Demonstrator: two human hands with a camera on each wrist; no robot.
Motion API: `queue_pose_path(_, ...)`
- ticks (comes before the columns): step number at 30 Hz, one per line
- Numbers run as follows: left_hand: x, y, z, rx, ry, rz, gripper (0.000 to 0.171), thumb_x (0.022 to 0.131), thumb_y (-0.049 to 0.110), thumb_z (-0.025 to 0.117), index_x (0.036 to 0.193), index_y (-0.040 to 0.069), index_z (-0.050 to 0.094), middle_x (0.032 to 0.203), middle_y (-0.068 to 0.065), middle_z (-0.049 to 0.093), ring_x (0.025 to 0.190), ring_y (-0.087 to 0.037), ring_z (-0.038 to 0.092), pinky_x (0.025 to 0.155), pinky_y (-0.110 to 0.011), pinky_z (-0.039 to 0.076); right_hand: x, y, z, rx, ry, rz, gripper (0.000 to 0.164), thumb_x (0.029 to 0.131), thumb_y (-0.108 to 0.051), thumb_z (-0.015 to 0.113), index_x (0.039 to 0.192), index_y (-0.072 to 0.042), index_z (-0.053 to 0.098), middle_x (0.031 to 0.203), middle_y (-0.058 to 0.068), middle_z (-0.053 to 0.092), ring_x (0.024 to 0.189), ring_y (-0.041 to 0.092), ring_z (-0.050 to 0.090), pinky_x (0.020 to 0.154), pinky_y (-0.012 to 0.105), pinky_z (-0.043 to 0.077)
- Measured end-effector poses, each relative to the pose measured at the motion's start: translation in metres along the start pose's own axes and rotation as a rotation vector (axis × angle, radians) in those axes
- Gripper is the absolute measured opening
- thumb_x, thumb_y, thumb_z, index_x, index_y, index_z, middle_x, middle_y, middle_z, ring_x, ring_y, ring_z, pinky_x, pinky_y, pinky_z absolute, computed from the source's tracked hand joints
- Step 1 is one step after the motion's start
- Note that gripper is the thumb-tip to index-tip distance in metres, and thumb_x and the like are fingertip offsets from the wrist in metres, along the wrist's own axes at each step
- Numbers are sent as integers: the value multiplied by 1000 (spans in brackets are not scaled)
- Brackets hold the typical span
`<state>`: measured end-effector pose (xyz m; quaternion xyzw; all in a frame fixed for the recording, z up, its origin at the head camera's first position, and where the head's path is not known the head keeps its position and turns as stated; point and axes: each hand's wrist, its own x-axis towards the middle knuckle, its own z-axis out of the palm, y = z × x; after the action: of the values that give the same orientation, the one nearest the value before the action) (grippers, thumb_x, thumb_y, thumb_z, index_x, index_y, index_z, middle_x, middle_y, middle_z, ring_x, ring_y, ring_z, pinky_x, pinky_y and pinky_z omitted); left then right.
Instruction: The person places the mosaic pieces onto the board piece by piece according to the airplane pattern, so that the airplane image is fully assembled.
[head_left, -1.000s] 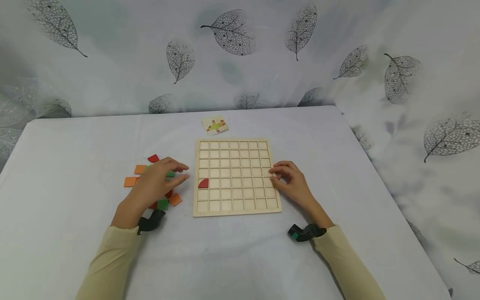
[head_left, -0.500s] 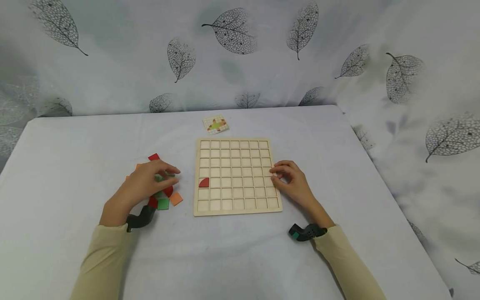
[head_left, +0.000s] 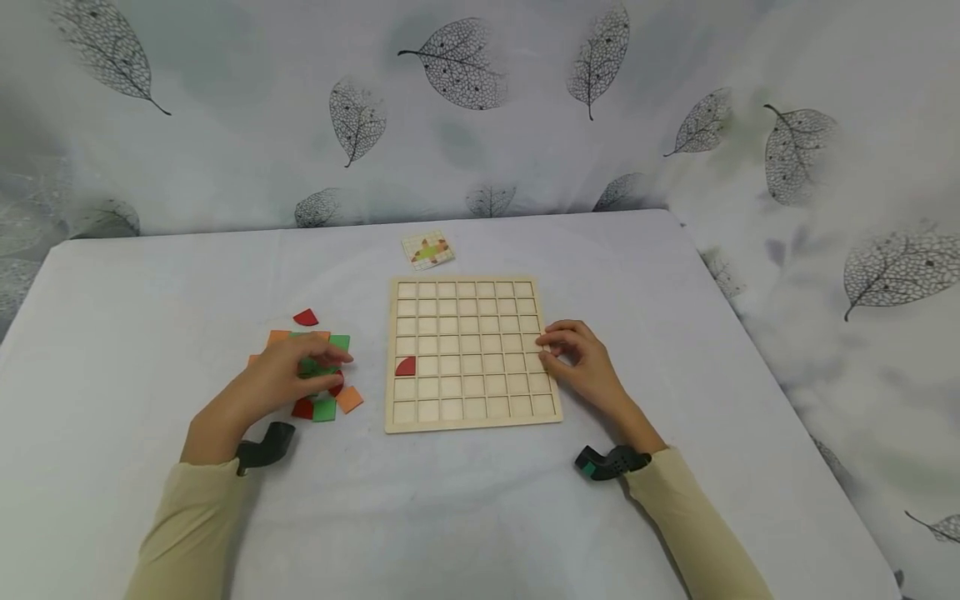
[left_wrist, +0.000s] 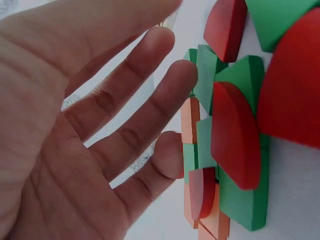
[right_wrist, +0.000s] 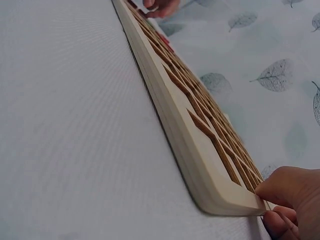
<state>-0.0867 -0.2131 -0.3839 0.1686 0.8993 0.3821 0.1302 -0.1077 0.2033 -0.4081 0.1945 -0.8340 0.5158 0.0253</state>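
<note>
Currently, the left hand [head_left: 273, 377] hovers empty and loose-fingered over the coloured pieces [head_left: 324, 410] left of the wooden grid board [head_left: 471, 366]. The right hand [head_left: 583, 363] pinches the board's right edge, and one red quarter-round piece [head_left: 407, 367] lies in the board's leftmost column.

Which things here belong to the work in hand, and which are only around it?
Work: wooden grid board gripped by right hand, red piece on it, loose pieces, probably pattern card.

Only around, apparently: white tabletop, leaf-print backdrop, black wrist devices.
</note>
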Motion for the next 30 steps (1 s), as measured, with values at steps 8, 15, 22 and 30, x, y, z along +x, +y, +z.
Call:
queue_pose_path(8, -5, -4, 1, 50, -16, 69, 28, 83, 8, 76, 110, 4, 69, 105, -4, 66, 93, -18, 60, 79, -24, 51, 0, 1, 0, 3, 1, 6, 20, 84, 12, 67, 103, 14, 66, 118, 32, 53, 86, 36, 56, 79, 22, 48)
queue_pose_path(15, -8, -3, 1, 73, -54, 2, 30, 87, 8, 72, 116, 7, 67, 107, -3, 61, 97, -19, 54, 82, -29, 50, 0, 0, -1, -9, -5, -1, 19, 84, 11, 67, 103, 14, 66, 118, 32, 53, 86, 36, 57, 80, 27, 49)
queue_pose_path(22, -6, -2, 1, 88, -116, -11, 35, 86, 8, 72, 120, 9, 66, 108, -4, 55, 100, -22, 50, 81, -35, 50, -1, 1, 0, -19, -13, -7, 19, 85, 10, 67, 104, 13, 66, 118, 32, 53, 87, 35, 57, 80, 37, 50)
queue_pose_path(30, -3, -2, 4, 88, -94, -50, 31, 86, 11, 73, 116, 9, 67, 100, -2, 54, 94, -19, 49, 74, -28, 46, -1, 3, -1, -31, -10, -20, 19, 85, 10, 67, 103, 13, 67, 117, 32, 54, 86, 32, 57, 79, 30, 50)
